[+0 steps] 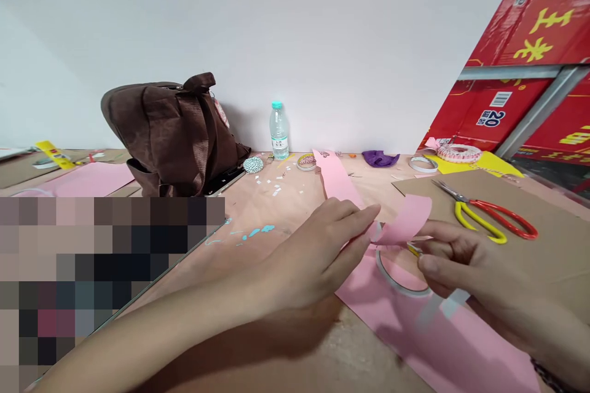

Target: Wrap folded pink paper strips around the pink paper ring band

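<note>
Just 20 on the red carton

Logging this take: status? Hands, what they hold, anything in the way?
Left hand and right hand pinching pink paper strip. Tape roll beneath, on pink paper sheet. Scissors to the right.

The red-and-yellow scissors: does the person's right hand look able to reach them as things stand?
Probably yes: the scissors lie on the cardboard just beyond the right hand, with nothing between, though it seems to hold the pink paper strip and would need to let go first.
</note>
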The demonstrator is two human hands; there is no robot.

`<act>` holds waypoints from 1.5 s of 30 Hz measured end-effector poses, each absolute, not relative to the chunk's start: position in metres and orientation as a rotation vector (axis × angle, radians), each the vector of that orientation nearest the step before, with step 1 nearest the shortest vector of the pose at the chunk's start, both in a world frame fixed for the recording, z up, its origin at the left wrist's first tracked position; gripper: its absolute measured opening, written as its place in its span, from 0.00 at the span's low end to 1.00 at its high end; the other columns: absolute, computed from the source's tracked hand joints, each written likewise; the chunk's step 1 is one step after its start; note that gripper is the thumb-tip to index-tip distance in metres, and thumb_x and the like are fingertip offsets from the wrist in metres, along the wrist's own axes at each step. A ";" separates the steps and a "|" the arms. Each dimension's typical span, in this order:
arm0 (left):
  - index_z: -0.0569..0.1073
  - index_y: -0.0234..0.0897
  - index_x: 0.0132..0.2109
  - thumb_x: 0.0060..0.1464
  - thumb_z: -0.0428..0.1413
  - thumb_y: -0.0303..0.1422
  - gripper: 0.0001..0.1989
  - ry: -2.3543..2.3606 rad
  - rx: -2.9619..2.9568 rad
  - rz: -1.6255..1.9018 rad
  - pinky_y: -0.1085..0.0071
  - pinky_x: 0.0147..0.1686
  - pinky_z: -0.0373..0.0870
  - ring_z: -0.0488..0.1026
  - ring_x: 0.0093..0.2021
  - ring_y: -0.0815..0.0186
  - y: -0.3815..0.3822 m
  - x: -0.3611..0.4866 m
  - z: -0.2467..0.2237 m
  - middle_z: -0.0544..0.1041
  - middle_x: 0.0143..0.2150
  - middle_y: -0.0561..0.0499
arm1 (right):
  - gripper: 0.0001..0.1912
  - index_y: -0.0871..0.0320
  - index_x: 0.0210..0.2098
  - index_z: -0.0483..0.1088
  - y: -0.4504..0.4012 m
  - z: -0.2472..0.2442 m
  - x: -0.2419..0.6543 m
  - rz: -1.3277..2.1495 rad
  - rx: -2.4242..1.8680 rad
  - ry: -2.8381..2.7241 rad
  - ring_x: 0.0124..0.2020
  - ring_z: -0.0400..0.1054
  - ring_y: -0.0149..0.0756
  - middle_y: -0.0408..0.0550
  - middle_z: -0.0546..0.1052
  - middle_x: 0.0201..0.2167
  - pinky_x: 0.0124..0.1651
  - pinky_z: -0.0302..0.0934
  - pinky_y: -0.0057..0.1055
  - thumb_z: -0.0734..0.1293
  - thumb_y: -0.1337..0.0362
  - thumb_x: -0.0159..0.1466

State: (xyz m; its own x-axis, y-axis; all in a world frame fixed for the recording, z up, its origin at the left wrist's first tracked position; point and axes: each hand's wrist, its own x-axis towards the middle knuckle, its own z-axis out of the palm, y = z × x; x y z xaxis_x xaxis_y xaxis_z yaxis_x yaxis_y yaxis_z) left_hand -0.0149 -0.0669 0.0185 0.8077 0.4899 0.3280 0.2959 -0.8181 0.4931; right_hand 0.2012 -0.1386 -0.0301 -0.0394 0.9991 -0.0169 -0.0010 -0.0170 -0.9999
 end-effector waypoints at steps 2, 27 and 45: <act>0.69 0.34 0.56 0.66 0.44 0.31 0.16 0.544 2.550 0.639 0.69 0.43 0.65 0.67 0.41 0.64 -0.068 -0.012 0.016 0.74 0.42 0.46 | 0.23 0.60 0.20 0.64 -0.141 -0.032 0.196 1.107 -1.262 -1.230 0.19 0.47 0.24 0.37 0.52 0.16 0.21 0.45 0.21 0.75 0.50 0.55; 0.76 0.36 0.42 0.64 0.45 0.31 0.14 0.594 2.070 0.484 0.75 0.34 0.61 0.67 0.34 0.70 -0.071 0.007 -0.011 0.74 0.34 0.53 | 0.07 0.51 0.26 0.80 -0.142 -0.033 0.190 0.706 -1.398 -1.381 0.33 0.73 0.41 0.45 0.76 0.23 0.26 0.66 0.24 0.72 0.57 0.56; 0.68 0.35 0.30 0.60 0.47 0.27 0.11 0.563 2.207 0.227 0.73 0.31 0.61 0.67 0.31 0.68 -0.070 0.011 -0.010 0.71 0.29 0.53 | 0.14 0.57 0.22 0.75 -0.138 -0.044 0.194 0.617 -1.441 -1.538 0.28 0.67 0.34 0.45 0.75 0.25 0.27 0.61 0.26 0.70 0.57 0.60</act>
State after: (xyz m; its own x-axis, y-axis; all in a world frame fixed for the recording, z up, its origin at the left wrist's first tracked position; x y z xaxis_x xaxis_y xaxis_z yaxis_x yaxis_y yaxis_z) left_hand 0.0114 -0.0695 -0.0100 0.8833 0.4681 -0.0266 0.3188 -0.5579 0.7662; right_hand 0.1941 -0.1381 -0.0443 0.0974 0.9564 0.2753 0.5009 0.1919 -0.8440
